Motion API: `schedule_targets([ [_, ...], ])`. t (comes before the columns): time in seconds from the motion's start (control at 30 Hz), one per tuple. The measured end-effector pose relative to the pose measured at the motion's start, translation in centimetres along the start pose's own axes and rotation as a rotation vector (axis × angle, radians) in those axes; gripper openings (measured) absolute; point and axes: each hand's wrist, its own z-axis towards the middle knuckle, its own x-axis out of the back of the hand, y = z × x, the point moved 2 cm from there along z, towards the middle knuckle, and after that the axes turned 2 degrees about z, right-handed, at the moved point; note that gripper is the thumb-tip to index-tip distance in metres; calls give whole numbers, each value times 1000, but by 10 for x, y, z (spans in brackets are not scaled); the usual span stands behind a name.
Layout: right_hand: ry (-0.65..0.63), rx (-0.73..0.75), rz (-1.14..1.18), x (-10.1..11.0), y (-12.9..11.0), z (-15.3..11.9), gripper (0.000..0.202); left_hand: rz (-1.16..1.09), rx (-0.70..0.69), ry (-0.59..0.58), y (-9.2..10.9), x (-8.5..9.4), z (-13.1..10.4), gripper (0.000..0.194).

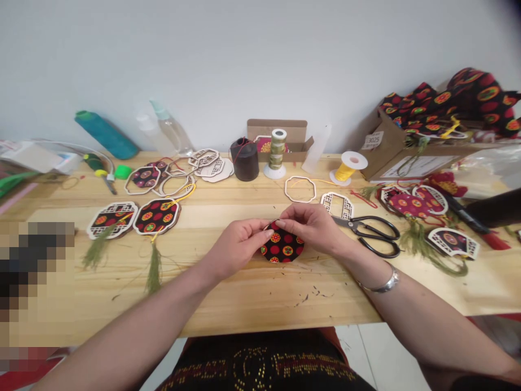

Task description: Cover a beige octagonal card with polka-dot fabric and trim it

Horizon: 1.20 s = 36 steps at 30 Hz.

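Pinching a flowered fabric piece (284, 248) by its top edge, both hands (311, 227) are near scissors (350, 223).

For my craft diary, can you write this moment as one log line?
left hand: pinching cloth; right hand: pinching cloth's top edge; scissors: on table, by right wrist; yellow spool: on table

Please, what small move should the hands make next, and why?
Perhaps slide the right hand along the rim of the patterned piece while the left hand steadies it, since both hands pinch its upper edge close together.
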Motion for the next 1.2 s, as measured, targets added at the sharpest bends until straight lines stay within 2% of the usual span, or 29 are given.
schedule_targets([
  [0.13, 27, -5, -24, 2, 0, 1, 22, -30, 50, 68, 1, -1, 1, 37],
  [0.47, -11, 0, -18, -2, -1, -1, 24, 103, 33, 246, 6, 0, -2, 15],
  [0.63, -28, 7, -19, -3, -2, -2, 23, 163, -15, 270, 8, 1, -3, 11],
  [0.77, -13, 12, -22, -2, -1, -1, 21, 183, -46, 279, 4, 4, -2, 23],
  [0.87, 1, -6, -20, -1, 0, -1, 22, 55, -6, 278, 0, 5, -1, 39],
  [0.93, 4, -13, -16, -1, 1, -1, 24, 4, 11, 252, -1, 4, -1, 44],
  [1.07, 0, -15, -6, -1, 1, -1, 24, 53, 52, 204, 3, 1, -2, 32],
  [1.2, -8, -15, 5, -2, -1, -1, 22, 116, 65, 241, 6, -1, -3, 13],
])
